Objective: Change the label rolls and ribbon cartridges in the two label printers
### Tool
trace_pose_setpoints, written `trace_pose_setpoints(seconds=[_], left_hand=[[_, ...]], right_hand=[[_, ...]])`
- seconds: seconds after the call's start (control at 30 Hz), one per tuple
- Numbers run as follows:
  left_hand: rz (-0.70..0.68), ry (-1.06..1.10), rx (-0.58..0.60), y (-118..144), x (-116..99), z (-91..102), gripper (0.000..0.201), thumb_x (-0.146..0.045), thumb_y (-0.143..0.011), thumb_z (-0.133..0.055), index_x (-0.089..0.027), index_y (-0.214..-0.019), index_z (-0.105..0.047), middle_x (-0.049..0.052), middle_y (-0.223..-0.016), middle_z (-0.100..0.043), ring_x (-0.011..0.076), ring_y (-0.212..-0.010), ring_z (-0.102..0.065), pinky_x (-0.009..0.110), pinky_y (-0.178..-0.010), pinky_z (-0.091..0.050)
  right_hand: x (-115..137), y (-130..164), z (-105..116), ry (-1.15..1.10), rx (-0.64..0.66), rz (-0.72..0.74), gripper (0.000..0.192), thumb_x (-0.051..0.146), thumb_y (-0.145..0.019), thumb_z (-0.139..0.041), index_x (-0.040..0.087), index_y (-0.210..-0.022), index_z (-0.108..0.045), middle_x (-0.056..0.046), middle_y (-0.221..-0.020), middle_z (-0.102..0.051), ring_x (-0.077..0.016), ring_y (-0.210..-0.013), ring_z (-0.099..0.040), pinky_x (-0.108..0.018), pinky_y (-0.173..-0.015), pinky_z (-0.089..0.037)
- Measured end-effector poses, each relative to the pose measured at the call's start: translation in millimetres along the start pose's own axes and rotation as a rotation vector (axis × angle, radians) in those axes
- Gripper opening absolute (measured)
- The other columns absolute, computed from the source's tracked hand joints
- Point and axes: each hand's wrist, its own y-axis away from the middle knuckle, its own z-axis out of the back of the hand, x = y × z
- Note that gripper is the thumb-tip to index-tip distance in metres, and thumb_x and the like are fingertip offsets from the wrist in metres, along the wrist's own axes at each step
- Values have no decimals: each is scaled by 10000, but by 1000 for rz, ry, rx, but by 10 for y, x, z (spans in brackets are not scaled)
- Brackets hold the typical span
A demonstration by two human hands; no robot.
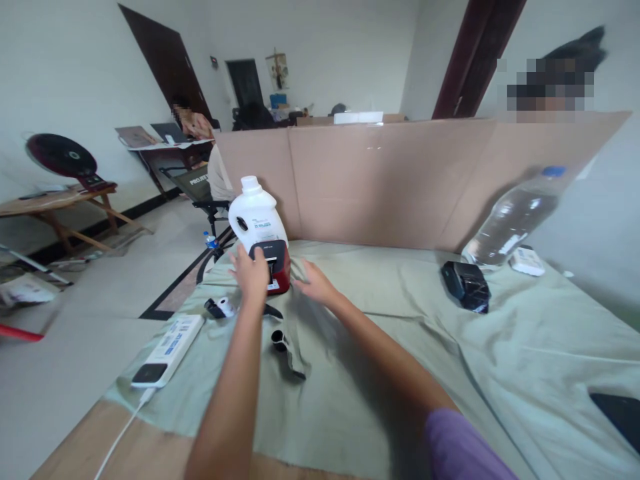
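A small dark red and black box-shaped device, with a white strip across its front, stands on the green cloth. My left hand is at its left side, fingers apart, overlapping its edge; whether it touches I cannot tell. To the right of the device, my right hand is open with fingers stretched towards it, holding nothing. Directly behind stands a white handled jug. Nearer me lie a white roll, a small black piece, and a black ring-like piece beside a dark-ended strip.
A white power strip with a cable lies at the left edge. A cardboard panel closes off the back. On the right are a large clear bottle, a black wrapped object and a dark flat object. People sit beyond.
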Motion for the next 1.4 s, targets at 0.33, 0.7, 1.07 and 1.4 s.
trace_pose_setpoints(seconds=[0.33, 0.7, 1.07, 1.4], left_hand=[[-721, -219, 903, 3098, -337, -1030, 635, -432, -1018, -358, -147, -1585, -384, 116, -1671, -306, 289, -1574, -232, 564, -1292, -157], [-931, -307, 962, 3411, -85, -805, 743, -590, -1014, -256, -170, -1625, -294, 97, -1709, -198, 307, -1596, -131, 584, -1295, -121], [-1108, -246, 1166, 3687, -88, -579, 720, -541, -1014, -343, -159, -1621, -291, 137, -1666, -324, 369, -1570, -154, 664, -1258, -70], [-786, 102, 1259, 3238, -312, -440, 245, -367, -860, -602, -212, -929, -778, 85, -918, -776, 248, -891, -706, 353, -868, -543]], right_hand=[[-588, 1579, 2732, 845, -740, -693, 741, 400, -801, -661, 71, -1440, -478, -307, -1418, -490, -493, -1328, -387, -650, -1072, -314], [-567, 1894, 3021, 678, -560, -991, 962, 499, -705, -773, 95, -1495, -402, -343, -1419, -458, -490, -1289, -477, -619, -1001, -413], [363, 1777, 1715, 703, -226, -676, 1059, 520, -729, -760, 153, -1600, -282, -274, -1288, -514, -472, -1148, -565, -560, -902, -489], [240, 1887, 1736, 635, -205, -634, 1161, 740, -778, -671, 175, -1654, -160, -287, -1317, -559, -467, -1136, -605, -558, -918, -488]])
